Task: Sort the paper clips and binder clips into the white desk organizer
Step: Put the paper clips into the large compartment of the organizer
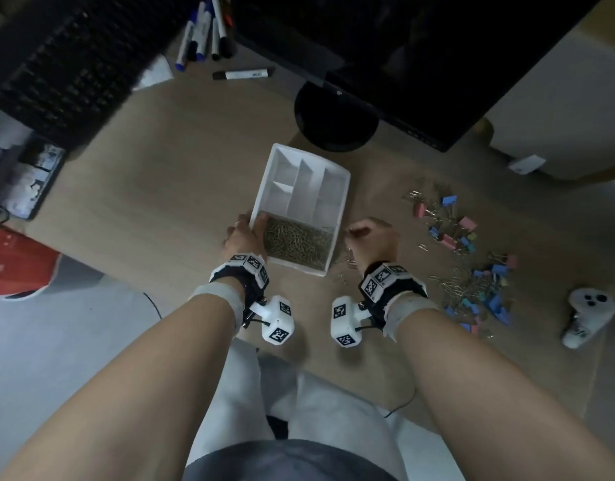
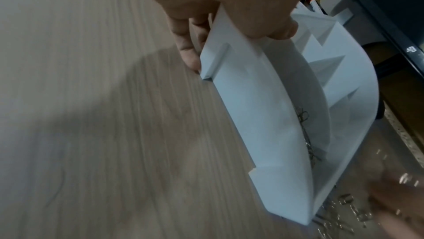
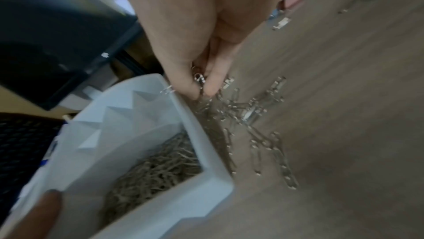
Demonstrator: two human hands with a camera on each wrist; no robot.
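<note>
The right hand (image 3: pixel 201 30) is pinching a small bunch of paper clips (image 3: pixel 199 79) between thumb and fingertips, hovering right at the edge of the white desk organizer (image 1: pixel 340 189), likely so they drop into the near compartment already heaped with clips. The left hand (image 1: pixel 243 234) is gripping the organizer's opposite wall, thumb inside, fingers outside, apparently steadying it. More loose clips are lying on the table (image 1: pixel 160 168) just beside the rim; the binder clips (image 1: pixel 451 234) are waiting farther right.
</note>
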